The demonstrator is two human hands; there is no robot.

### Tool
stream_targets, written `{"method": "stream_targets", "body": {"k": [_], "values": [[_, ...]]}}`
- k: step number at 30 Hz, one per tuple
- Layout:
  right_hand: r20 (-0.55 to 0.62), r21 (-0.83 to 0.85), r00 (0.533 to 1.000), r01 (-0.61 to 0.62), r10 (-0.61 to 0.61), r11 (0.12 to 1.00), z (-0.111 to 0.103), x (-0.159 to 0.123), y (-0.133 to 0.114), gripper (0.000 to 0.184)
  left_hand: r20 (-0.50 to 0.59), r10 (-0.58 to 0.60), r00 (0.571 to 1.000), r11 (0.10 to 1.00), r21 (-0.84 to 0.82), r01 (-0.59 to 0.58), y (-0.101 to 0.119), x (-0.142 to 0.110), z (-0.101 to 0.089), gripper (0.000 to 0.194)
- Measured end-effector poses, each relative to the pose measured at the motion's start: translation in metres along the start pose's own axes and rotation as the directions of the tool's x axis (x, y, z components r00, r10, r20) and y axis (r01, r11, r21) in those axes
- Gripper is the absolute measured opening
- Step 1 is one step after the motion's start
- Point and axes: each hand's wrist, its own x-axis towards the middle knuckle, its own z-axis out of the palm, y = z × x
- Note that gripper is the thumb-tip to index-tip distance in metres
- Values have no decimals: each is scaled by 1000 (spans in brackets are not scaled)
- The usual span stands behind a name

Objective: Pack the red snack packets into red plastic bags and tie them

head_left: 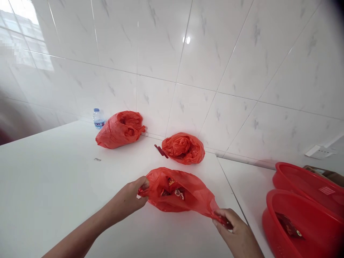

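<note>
A red plastic bag (196, 186) is stretched between my two hands over the white table. My left hand (138, 191) is closed around the handle on its left side. On the opposite side, my right hand (232, 225) grips the other handle, pulling that corner out to the right. The bag's mouth gapes upward. Inside lie several small packets (178, 193) in dark red wrapping with white and yellow print; the bag partly hides them.
Behind stand a crumpled red bag (184, 148) and a fuller red bag (115, 132), near a water bottle (98, 120). Dark red strips (161, 151) lie between. To the right are red plastic baskets (309, 208), the nearer holding a packet. A tiled wall (196, 107) bounds the back.
</note>
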Motion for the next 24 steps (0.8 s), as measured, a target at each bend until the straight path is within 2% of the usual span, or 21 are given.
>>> {"method": "stream_targets", "body": {"k": [3,6,10,12,14,17,19,22,24], "values": [[27,57,999,-43,42,997,-3,-4,-5,23,44,-61,997,995,-70,64,-3,-3,2,12],[23,167,998,-65,63,984,11,-5,-4,28,75,-117,990,983,-132,126,-6,1,14,16],[46,309,999,-36,23,950,37,1,-5,33,-19,-133,991,969,-211,126,-4,16,25,28],[12,304,1000,19,-24,952,38,11,-12,31,-76,-90,993,971,-230,71,1,24,19,27],[-73,267,995,91,-74,959,30,25,-22,29,-124,-39,991,965,-260,6,7,34,3,24],[-206,312,977,116,-52,943,12,56,-41,27,-237,-5,971,911,-401,-94,21,52,-24,21],[-241,503,971,116,10,857,3,80,-53,26,-279,9,960,820,-548,-166,32,66,-36,20],[-232,810,966,129,111,572,0,110,-67,23,-308,58,949,608,-744,-278,50,85,-38,20],[-225,898,961,141,159,417,3,124,-76,23,-327,41,944,457,-834,-309,59,96,-31,20]]}}
